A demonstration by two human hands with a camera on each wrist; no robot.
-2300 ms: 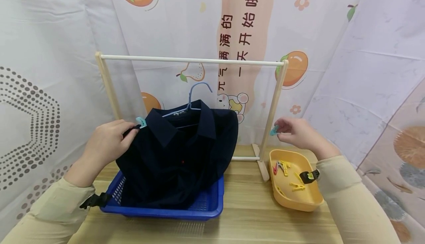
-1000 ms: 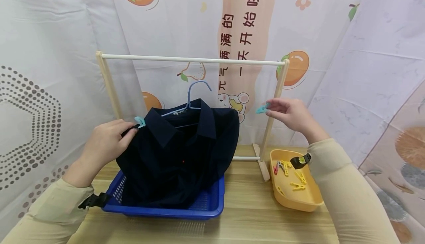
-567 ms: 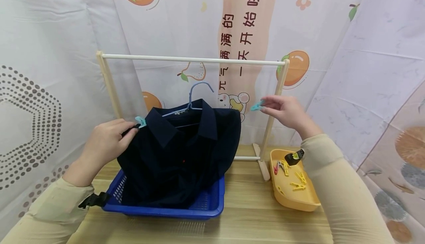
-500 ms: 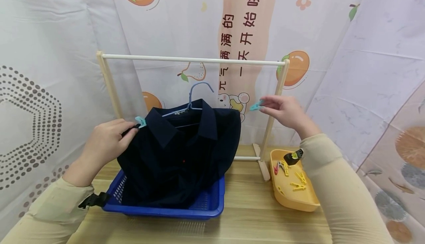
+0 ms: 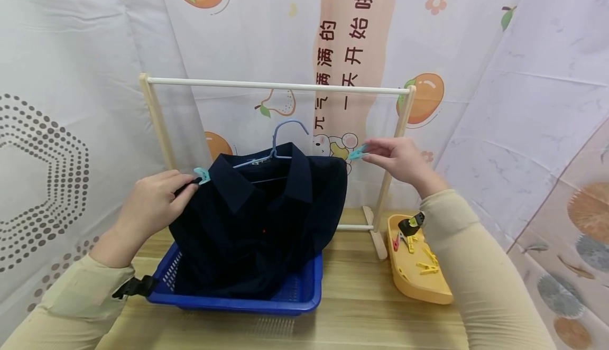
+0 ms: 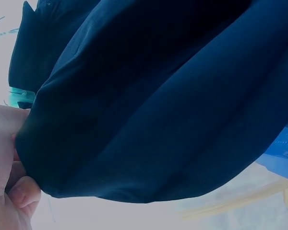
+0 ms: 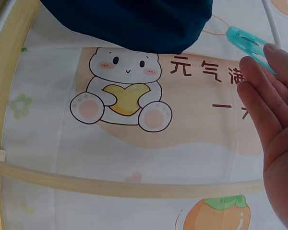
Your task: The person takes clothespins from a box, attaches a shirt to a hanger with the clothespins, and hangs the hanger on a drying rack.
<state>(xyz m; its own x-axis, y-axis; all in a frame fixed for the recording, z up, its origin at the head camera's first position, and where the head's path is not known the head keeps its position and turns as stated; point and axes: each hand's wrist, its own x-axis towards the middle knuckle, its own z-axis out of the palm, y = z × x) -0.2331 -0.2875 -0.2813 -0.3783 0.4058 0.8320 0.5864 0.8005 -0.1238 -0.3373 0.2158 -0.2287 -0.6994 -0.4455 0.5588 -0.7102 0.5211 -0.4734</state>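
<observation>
A dark navy collared shirt (image 5: 247, 233) hangs on a blue hanger (image 5: 291, 122), its lower part bunched in a blue basket (image 5: 238, 304). My left hand (image 5: 154, 210) pinches the shirt's left shoulder; whether the hanger's end lies inside that grip is hidden. Close to those fingers a teal clothespin (image 5: 202, 174) sits on the shoulder cloth. My right hand (image 5: 399, 160) pinches another teal clothespin (image 5: 357, 153) by its handles, its tip close to the right shoulder. In the right wrist view this clothespin (image 7: 245, 40) appears apart from the shirt (image 7: 134, 21).
Behind the shirt stands a rack with a white top bar (image 5: 276, 84) and wooden posts (image 5: 397, 138). At the right, a yellow tray (image 5: 423, 289) holds several yellow clothespins (image 5: 428, 268) and a red one (image 5: 396, 241). A printed curtain (image 5: 266, 22) hangs behind.
My right hand has risen from above the yellow tray and moved left, bringing its clothespin close to the shirt's right shoulder. My left hand has stayed on the left shoulder.
</observation>
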